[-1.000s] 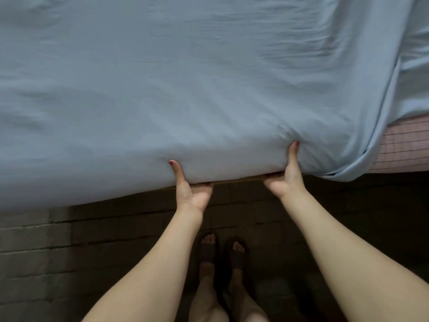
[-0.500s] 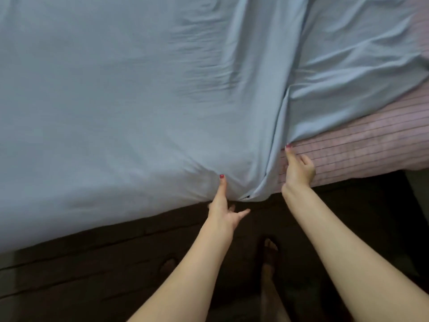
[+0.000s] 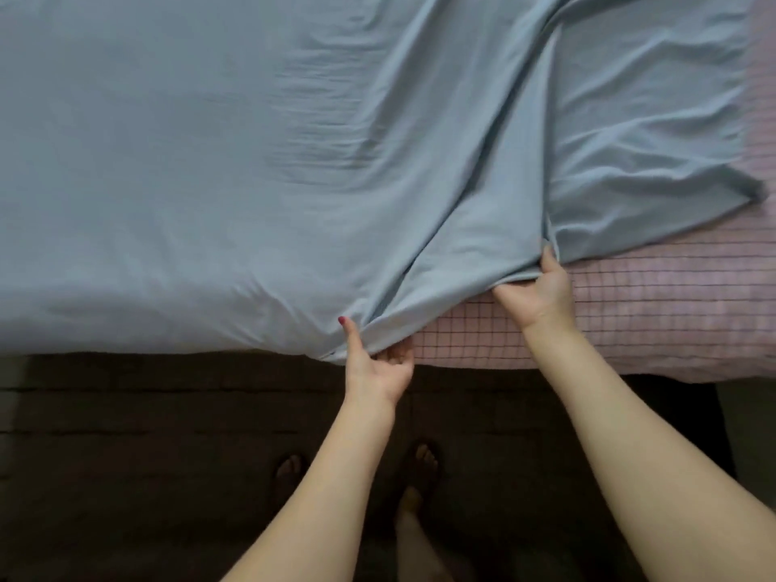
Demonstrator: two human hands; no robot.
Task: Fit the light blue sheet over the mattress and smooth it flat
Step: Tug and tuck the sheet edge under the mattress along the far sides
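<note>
The light blue sheet (image 3: 210,161) covers the left and middle of the mattress and bunches in folds toward the right. The mattress (image 3: 672,312), pink with a dark grid pattern, lies bare along the right near edge. My left hand (image 3: 378,363) grips the sheet's edge at the mattress's near side, thumb on top, fingers curled under the cloth. My right hand (image 3: 541,291) holds the sheet's hem further right, on top of the bare mattress, fingers tucked beneath the fabric.
A dark tiled floor (image 3: 126,455) runs along the near side of the bed. My feet (image 3: 420,464) in dark sandals stand close to the bed's edge, below my arms.
The view has shifted right along the bed, showing more bare pink mattress. Both hands moved right and now hold the sheet's loose edge; the right hand went from the bare mattress to the hem.
</note>
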